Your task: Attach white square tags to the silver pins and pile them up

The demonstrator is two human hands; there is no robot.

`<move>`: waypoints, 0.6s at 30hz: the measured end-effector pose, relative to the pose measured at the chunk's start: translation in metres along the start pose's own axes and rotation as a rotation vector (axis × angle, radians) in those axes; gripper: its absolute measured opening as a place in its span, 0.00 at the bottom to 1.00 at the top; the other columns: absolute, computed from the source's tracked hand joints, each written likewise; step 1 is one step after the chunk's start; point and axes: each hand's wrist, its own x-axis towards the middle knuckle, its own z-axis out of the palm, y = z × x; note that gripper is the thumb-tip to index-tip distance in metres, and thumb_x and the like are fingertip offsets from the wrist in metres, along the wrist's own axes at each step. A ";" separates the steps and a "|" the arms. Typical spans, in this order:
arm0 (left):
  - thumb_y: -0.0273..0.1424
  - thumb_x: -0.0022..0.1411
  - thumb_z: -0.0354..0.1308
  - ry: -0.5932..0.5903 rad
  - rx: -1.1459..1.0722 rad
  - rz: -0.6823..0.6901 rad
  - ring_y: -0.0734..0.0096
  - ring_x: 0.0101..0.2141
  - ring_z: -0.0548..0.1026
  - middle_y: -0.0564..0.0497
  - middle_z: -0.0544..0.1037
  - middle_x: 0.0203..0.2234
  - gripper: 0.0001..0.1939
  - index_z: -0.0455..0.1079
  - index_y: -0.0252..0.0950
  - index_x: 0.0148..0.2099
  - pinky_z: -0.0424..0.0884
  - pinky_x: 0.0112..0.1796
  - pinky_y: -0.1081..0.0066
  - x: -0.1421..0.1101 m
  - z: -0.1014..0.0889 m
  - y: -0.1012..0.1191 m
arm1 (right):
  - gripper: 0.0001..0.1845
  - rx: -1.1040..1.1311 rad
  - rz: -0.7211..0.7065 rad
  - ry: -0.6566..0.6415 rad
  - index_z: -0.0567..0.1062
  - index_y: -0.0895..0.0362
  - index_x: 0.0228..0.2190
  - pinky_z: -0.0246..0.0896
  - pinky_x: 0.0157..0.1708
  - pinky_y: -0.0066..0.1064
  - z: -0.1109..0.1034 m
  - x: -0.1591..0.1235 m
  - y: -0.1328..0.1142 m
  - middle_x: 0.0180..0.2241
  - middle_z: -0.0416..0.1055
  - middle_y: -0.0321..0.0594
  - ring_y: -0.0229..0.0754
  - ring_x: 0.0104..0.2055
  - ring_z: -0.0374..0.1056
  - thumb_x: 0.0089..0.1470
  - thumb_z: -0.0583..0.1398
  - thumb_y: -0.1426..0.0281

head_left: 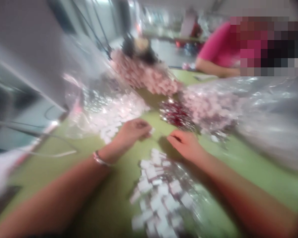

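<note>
My left hand (135, 129) is closed in a pinch above the green table (109, 185). A small whitish piece (152, 131) shows at its fingertips, too blurred to name more exactly. Facing it, my right hand (185, 142) is also closed, thumb against fingers; what it pinches, if anything, cannot be made out. A narrow gap separates the two hands. Below them lies a heap of small white square pieces (161, 195), partly on clear plastic. Just beyond my right hand is a pile of shiny dark red and silver pieces (177, 114).
White pieces (124, 107) spill beside a clear plastic bag (81, 99) at left. Pink pieces (151, 77) are heaped at the back, and pale pink ones (211, 107) lie by a large clear bag (270, 122). Across the table sits a person in a pink top (217, 43).
</note>
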 end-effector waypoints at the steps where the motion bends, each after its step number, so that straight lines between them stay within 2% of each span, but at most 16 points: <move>1: 0.40 0.56 0.63 -0.023 -0.113 -0.045 0.72 0.26 0.74 0.49 0.78 0.25 0.15 0.72 0.34 0.39 0.70 0.29 0.71 -0.001 0.002 0.000 | 0.14 0.034 0.008 -0.028 0.70 0.56 0.21 0.54 0.27 0.26 0.000 -0.001 -0.003 0.20 0.68 0.32 0.35 0.25 0.62 0.56 0.55 0.65; 4: 0.35 0.53 0.65 -0.086 -0.325 -0.126 0.76 0.26 0.73 0.50 0.77 0.26 0.15 0.73 0.33 0.42 0.69 0.30 0.73 -0.003 0.008 0.001 | 0.16 0.129 0.043 -0.114 0.66 0.56 0.18 0.53 0.25 0.25 -0.001 -0.003 -0.012 0.18 0.63 0.31 0.34 0.23 0.60 0.55 0.55 0.66; 8: 0.32 0.52 0.66 -0.177 -0.415 -0.114 0.76 0.29 0.74 0.50 0.79 0.30 0.17 0.74 0.35 0.45 0.70 0.33 0.73 -0.005 0.011 0.000 | 0.16 0.270 0.149 -0.206 0.64 0.56 0.18 0.48 0.21 0.24 -0.003 -0.006 -0.019 0.17 0.58 0.29 0.32 0.20 0.54 0.55 0.54 0.66; 11: 0.33 0.53 0.66 -0.214 -0.344 -0.058 0.76 0.28 0.74 0.50 0.79 0.29 0.15 0.74 0.35 0.43 0.70 0.32 0.72 -0.006 0.011 -0.001 | 0.12 0.434 0.285 -0.301 0.69 0.56 0.23 0.41 0.18 0.24 -0.005 -0.007 -0.018 0.17 0.57 0.27 0.30 0.17 0.49 0.55 0.54 0.65; 14: 0.36 0.55 0.64 -0.217 -0.172 0.011 0.74 0.26 0.75 0.49 0.79 0.26 0.14 0.73 0.34 0.42 0.71 0.29 0.71 -0.007 0.011 0.000 | 0.12 0.592 0.371 -0.335 0.70 0.57 0.24 0.38 0.17 0.24 -0.005 -0.007 -0.015 0.15 0.53 0.25 0.30 0.16 0.45 0.54 0.55 0.63; 16: 0.35 0.56 0.63 -0.230 -0.069 0.031 0.73 0.25 0.76 0.49 0.79 0.25 0.13 0.72 0.34 0.41 0.72 0.28 0.71 -0.008 0.012 0.002 | 0.12 0.627 0.395 -0.327 0.68 0.56 0.23 0.39 0.17 0.24 -0.004 -0.006 -0.014 0.14 0.51 0.24 0.30 0.16 0.44 0.53 0.56 0.62; 18: 0.35 0.57 0.62 -0.250 -0.030 0.034 0.73 0.24 0.76 0.49 0.79 0.25 0.11 0.70 0.34 0.40 0.72 0.28 0.71 -0.010 0.015 0.002 | 0.12 0.569 0.379 -0.308 0.67 0.56 0.22 0.40 0.17 0.24 -0.001 -0.005 -0.015 0.15 0.52 0.25 0.30 0.16 0.46 0.53 0.56 0.63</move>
